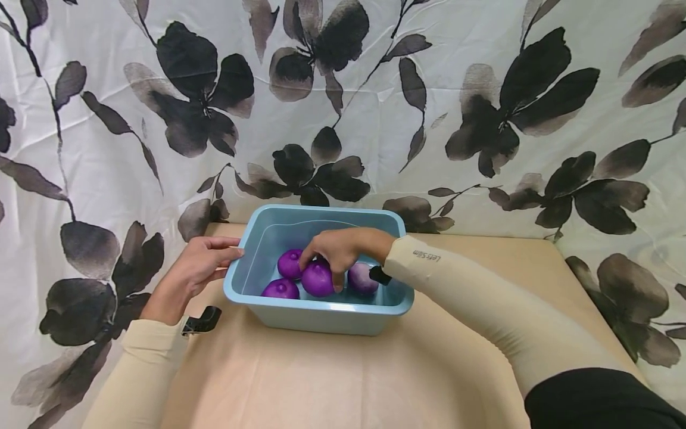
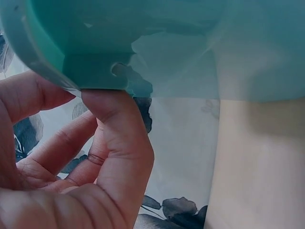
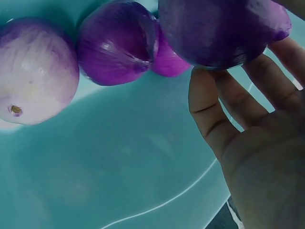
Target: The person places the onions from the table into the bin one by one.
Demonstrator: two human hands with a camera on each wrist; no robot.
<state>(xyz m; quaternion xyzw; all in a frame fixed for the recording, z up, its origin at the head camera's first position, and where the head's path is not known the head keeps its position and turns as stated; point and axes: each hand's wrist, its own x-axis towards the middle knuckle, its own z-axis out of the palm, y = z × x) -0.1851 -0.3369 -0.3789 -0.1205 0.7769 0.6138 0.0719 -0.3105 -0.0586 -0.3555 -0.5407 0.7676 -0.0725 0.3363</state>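
A light blue plastic tub (image 1: 321, 325) holds several red onions. My right hand (image 1: 339, 250) reaches down into it and grips one purple onion (image 1: 317, 280), thumb on one side and fingers on the other. The right wrist view shows this onion (image 3: 214, 33) close up, resting against the fingertips. Beside it sit two more purple onions, one behind (image 1: 289, 263) and one at the front left (image 1: 281, 289). A paler onion (image 1: 362, 279) is to the right, partly covered by the wrist strap. At the tub's left rim, my left hand (image 1: 200, 265) pinches the edge between thumb and fingers.
Beneath the tub is a tan-covered table (image 1: 332, 381). A white cloth with dark flowers (image 1: 375, 119) hangs right behind the tub and continues along both sides. Dark wrist mounts (image 1: 202, 320) stick out from the sleeves.
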